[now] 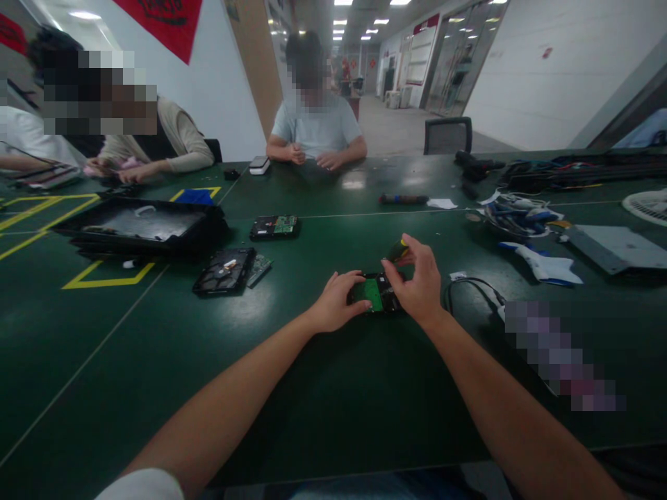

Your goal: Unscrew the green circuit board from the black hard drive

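Hard drive (372, 294) sits clamped in left fingers (356, 277), right fingers (392, 273) (pinching a screwdriver (399, 251)) above

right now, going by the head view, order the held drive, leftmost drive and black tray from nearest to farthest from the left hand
From the left hand:
1. Held drive: in its grip.
2. Leftmost drive: off to the left.
3. Black tray: farther left, beyond that drive.

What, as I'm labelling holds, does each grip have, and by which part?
The right grip holds what looks like a screwdriver by its handle; the left grip holds a hard drive by its left end.
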`<state>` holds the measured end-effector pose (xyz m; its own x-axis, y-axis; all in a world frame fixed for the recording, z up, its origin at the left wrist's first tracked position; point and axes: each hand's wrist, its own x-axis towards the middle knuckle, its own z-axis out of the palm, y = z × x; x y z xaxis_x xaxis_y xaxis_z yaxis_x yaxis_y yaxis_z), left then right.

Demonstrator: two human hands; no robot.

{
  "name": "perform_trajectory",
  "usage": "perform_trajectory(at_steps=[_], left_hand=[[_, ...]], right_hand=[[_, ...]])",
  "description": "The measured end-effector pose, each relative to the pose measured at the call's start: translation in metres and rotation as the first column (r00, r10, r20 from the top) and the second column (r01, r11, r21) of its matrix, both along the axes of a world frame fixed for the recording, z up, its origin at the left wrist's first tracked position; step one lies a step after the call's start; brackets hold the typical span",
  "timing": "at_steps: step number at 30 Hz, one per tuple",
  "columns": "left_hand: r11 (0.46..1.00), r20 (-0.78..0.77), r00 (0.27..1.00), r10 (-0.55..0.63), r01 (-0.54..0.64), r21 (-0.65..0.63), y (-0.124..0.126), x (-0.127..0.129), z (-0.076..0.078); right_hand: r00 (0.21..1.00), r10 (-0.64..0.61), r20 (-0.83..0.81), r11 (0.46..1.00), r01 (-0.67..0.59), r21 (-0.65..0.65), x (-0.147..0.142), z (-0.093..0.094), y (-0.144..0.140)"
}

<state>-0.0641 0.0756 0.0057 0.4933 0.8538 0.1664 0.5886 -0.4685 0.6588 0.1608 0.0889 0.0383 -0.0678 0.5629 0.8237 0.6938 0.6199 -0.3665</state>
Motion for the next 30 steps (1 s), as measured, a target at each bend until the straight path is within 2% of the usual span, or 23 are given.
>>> perform_trajectory(at_steps=[23,30], left_hand=[[1.0,0.001,1.0,-0.003,0.003,-0.002,-0.0002,-0.0002,0.0011],[1.0,-0.001,1.0,0.005,-0.005,-0.004,-0.0003,0.0002,0.0009]], right_hand=[[1.0,0.004,0.01,1.0,-0.004,-0.004,-0.0002,0.0009,-0.0013],[1.0,0.027,-0.01,0.998,-0.028,-0.048,-0.0011,-0.0003,-0.0011]])
